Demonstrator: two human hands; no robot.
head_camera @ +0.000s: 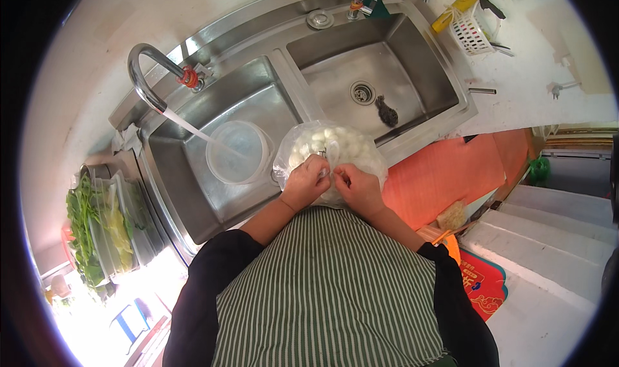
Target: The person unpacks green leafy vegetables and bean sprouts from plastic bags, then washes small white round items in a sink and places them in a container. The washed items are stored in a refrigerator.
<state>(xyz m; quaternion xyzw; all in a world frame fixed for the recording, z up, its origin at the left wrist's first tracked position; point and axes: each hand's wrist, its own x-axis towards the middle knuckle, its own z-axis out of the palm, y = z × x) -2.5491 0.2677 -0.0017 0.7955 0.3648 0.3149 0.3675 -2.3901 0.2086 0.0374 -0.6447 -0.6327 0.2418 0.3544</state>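
Note:
A clear plastic bag (358, 147) full of round, pale white-green pieces rests against the front rim of the double sink, in front of my striped apron. Its gathered, twisted neck lies between my hands. My left hand (308, 181) is closed on the plastic at the neck. Just beside it, my right hand (355, 185) pinches the same part of the bag with thumb and forefinger. What the pieces are cannot be told for sure.
Water runs from the left faucet (150, 89) into a translucent round tub (237, 152) in the left basin. A dark scrubber (387, 112) lies by the drain (362, 92) in the right basin. Leafy greens (84, 222) in trays stand at left; a white basket (469, 36) hangs at upper right.

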